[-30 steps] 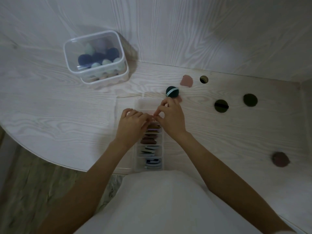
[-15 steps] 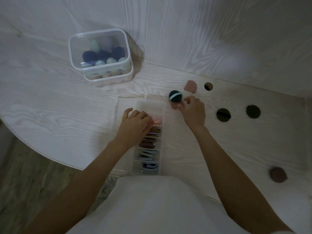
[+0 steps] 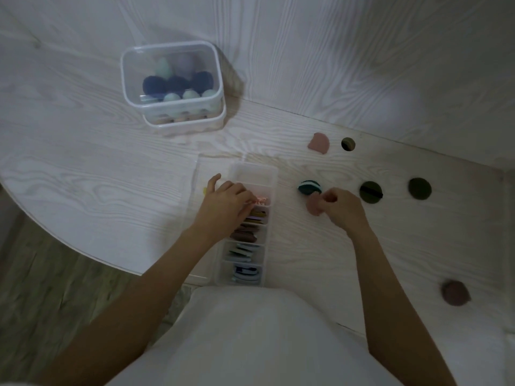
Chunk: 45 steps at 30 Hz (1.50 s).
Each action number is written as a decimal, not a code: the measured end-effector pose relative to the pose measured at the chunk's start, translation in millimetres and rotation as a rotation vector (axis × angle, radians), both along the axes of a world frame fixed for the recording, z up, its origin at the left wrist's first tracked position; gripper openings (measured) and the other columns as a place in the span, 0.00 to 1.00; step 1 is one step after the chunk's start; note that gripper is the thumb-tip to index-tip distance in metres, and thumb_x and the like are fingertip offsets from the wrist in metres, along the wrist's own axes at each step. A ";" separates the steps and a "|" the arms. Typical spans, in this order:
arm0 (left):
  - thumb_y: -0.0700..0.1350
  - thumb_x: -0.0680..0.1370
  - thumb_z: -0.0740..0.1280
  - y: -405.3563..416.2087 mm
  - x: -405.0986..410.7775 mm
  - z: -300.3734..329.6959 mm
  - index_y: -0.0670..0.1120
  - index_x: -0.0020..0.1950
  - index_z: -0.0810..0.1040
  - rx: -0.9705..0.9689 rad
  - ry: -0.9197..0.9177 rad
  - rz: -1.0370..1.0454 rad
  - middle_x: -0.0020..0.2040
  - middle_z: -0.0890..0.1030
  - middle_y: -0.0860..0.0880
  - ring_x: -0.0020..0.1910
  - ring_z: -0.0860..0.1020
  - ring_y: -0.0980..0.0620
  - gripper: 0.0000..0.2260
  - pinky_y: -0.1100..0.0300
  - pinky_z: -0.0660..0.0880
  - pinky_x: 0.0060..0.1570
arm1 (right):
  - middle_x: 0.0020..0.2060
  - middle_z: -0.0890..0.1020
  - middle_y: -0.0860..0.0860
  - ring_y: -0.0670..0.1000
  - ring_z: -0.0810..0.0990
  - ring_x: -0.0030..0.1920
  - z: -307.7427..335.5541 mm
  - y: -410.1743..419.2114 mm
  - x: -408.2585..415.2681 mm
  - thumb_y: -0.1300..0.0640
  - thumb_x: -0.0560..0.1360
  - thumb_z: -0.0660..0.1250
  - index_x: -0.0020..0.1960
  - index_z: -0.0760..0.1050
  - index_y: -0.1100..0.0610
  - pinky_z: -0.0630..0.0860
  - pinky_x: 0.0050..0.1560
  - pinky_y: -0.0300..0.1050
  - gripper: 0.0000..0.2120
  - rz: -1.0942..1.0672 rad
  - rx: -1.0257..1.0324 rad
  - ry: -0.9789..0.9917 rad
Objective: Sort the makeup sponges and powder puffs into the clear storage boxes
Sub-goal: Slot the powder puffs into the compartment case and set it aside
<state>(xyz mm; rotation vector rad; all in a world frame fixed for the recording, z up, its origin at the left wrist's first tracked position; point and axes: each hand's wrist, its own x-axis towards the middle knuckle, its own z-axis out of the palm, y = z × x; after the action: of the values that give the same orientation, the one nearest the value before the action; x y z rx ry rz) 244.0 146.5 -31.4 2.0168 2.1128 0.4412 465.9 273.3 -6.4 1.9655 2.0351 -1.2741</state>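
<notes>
Powder puff [image 3: 314, 205], pink, is pinched in the right hand [image 3: 344, 208]; the divided box [image 3: 271, 176] lies to its left, long axis running away, under the left hand [image 3: 225, 208], whose fingers curl into a compartment.

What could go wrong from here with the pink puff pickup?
1. The right hand pinches the pink puff only by its edge, so it could slip.
2. The dark green puff lies right against it and may get dragged or knocked.
3. The left hand covers part of the divided box, so the puff could land in a wrong compartment.
</notes>
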 end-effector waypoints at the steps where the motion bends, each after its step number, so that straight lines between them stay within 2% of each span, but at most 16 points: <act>1: 0.45 0.73 0.71 0.2 -0.3 0.4 0.48 0.45 0.83 -0.005 0.001 -0.005 0.42 0.82 0.49 0.43 0.80 0.46 0.03 0.40 0.64 0.63 | 0.41 0.80 0.50 0.48 0.75 0.40 4.9 -3.7 0.3 0.52 0.73 0.69 0.46 0.76 0.57 0.71 0.39 0.40 0.08 0.005 0.051 0.045; 3: 0.46 0.73 0.71 0.2 -2.1 1.1 0.49 0.45 0.83 -0.012 0.005 -0.006 0.43 0.83 0.50 0.44 0.80 0.47 0.03 0.41 0.64 0.64 | 0.38 0.78 0.45 0.43 0.75 0.38 16.3 -10.7 -9.6 0.55 0.72 0.70 0.44 0.76 0.56 0.70 0.37 0.32 0.05 0.004 0.173 0.197; 5: 0.47 0.73 0.70 0.0 -2.4 1.9 0.50 0.45 0.83 -0.015 0.014 -0.005 0.43 0.83 0.51 0.45 0.80 0.47 0.04 0.41 0.64 0.64 | 0.37 0.79 0.46 0.41 0.75 0.38 25.4 -17.6 -26.9 0.59 0.72 0.70 0.44 0.77 0.56 0.70 0.38 0.28 0.03 0.047 0.304 0.341; 8: 0.50 0.75 0.64 -1.1 -0.8 2.8 0.51 0.45 0.84 -0.011 0.042 0.003 0.42 0.82 0.50 0.44 0.80 0.47 0.09 0.40 0.65 0.62 | 0.40 0.81 0.51 0.46 0.78 0.38 22.6 -25.8 -54.9 0.62 0.72 0.69 0.45 0.78 0.59 0.75 0.41 0.37 0.02 0.194 0.421 0.432; 11: 0.53 0.76 0.57 -2.7 -0.5 3.2 0.52 0.46 0.84 -0.013 0.057 0.004 0.41 0.82 0.51 0.42 0.80 0.47 0.15 0.42 0.67 0.61 | 0.39 0.82 0.51 0.48 0.79 0.35 5.5 -34.4 -72.2 0.57 0.73 0.69 0.44 0.79 0.58 0.77 0.36 0.45 0.04 0.342 0.498 0.362; 13: 0.53 0.76 0.58 -3.9 -0.9 1.7 0.53 0.46 0.83 0.006 0.073 0.007 0.40 0.82 0.51 0.41 0.80 0.48 0.14 0.42 0.67 0.61 | 0.33 0.81 0.50 0.49 0.76 0.32 -7.7 -37.5 -78.0 0.51 0.74 0.69 0.40 0.79 0.56 0.72 0.30 0.44 0.09 0.426 0.632 0.257; 16: 0.52 0.76 0.59 -4.0 -1.5 -0.8 0.53 0.46 0.83 0.044 0.076 0.020 0.41 0.82 0.51 0.42 0.80 0.48 0.14 0.43 0.67 0.61 | 0.27 0.78 0.50 0.52 0.72 0.32 -20.7 -39.8 -82.2 0.57 0.69 0.74 0.34 0.76 0.56 0.68 0.26 0.44 0.09 0.556 0.861 0.083; 19: 0.51 0.76 0.58 -3.2 -1.8 -2.0 0.50 0.47 0.83 0.071 0.046 0.018 0.47 0.81 0.51 0.46 0.79 0.48 0.14 0.43 0.67 0.61 | 0.31 0.76 0.51 0.52 0.69 0.34 -21.7 -38.6 -84.6 0.62 0.66 0.75 0.30 0.76 0.57 0.66 0.29 0.44 0.10 0.584 0.947 0.017; 23: 0.49 0.76 0.61 -2.7 -0.9 -3.5 0.49 0.49 0.81 0.096 0.049 -0.016 0.51 0.81 0.51 0.48 0.79 0.47 0.10 0.43 0.67 0.60 | 0.37 0.75 0.53 0.53 0.70 0.38 -16.7 -29.7 -75.3 0.57 0.69 0.73 0.35 0.82 0.55 0.67 0.34 0.43 0.04 0.605 0.816 0.166; 26: 0.48 0.76 0.61 -1.9 -2.1 -5.4 0.50 0.48 0.81 0.110 0.034 -0.020 0.52 0.81 0.52 0.48 0.79 0.48 0.09 0.43 0.65 0.62 | 0.43 0.76 0.53 0.48 0.71 0.44 -11.3 -6.1 -58.7 0.56 0.73 0.69 0.45 0.82 0.57 0.63 0.42 0.36 0.05 0.370 0.620 0.308; 29: 0.48 0.76 0.59 -2.1 -2.3 -5.7 0.50 0.47 0.81 0.126 0.035 -0.031 0.51 0.81 0.51 0.49 0.80 0.48 0.11 0.42 0.66 0.62 | 0.54 0.77 0.53 0.51 0.75 0.51 -22.5 37.5 -42.6 0.58 0.76 0.64 0.54 0.79 0.57 0.66 0.48 0.37 0.09 0.226 0.584 0.169; 33: 0.47 0.76 0.59 -2.0 -0.5 -6.2 0.49 0.47 0.82 0.141 0.030 -0.044 0.49 0.81 0.51 0.46 0.80 0.49 0.11 0.42 0.67 0.61 | 0.67 0.67 0.60 0.57 0.69 0.61 -43.8 85.4 -38.6 0.62 0.77 0.61 0.67 0.70 0.55 0.68 0.58 0.46 0.18 0.335 0.507 -0.048; 35: 0.47 0.76 0.59 -1.7 0.6 -6.4 0.49 0.47 0.82 0.125 0.030 -0.034 0.48 0.82 0.50 0.45 0.81 0.50 0.12 0.42 0.67 0.61 | 0.66 0.68 0.60 0.60 0.67 0.62 -52.0 95.1 -41.3 0.60 0.78 0.60 0.67 0.69 0.54 0.68 0.58 0.50 0.18 0.408 0.474 -0.124; 38: 0.47 0.75 0.59 -1.1 3.2 -6.2 0.48 0.45 0.81 0.112 0.040 -0.022 0.46 0.82 0.51 0.45 0.81 0.49 0.12 0.43 0.67 0.62 | 0.58 0.71 0.61 0.60 0.70 0.56 -51.5 91.1 -46.1 0.55 0.78 0.61 0.59 0.73 0.58 0.71 0.49 0.49 0.11 0.424 0.488 -0.142; 43: 0.46 0.76 0.59 -1.5 2.0 -8.2 0.48 0.46 0.81 0.138 0.035 -0.044 0.51 0.80 0.50 0.47 0.79 0.50 0.11 0.47 0.63 0.62 | 0.47 0.76 0.55 0.49 0.73 0.44 -35.5 50.7 -38.7 0.60 0.73 0.69 0.49 0.74 0.59 0.74 0.45 0.47 0.07 0.171 0.467 0.142; 45: 0.45 0.76 0.58 0.4 1.7 -8.6 0.46 0.46 0.81 0.138 0.058 -0.074 0.51 0.81 0.50 0.46 0.79 0.49 0.12 0.49 0.62 0.61 | 0.43 0.80 0.52 0.49 0.76 0.42 -24.0 28.1 -33.6 0.60 0.72 0.70 0.47 0.77 0.58 0.76 0.45 0.46 0.05 0.074 0.426 0.307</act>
<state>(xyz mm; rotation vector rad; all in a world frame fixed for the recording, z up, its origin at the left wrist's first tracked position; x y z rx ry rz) 245.8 146.9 -40.0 2.2009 2.0853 0.5362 432.3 301.4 -30.4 1.9131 2.6944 -1.2772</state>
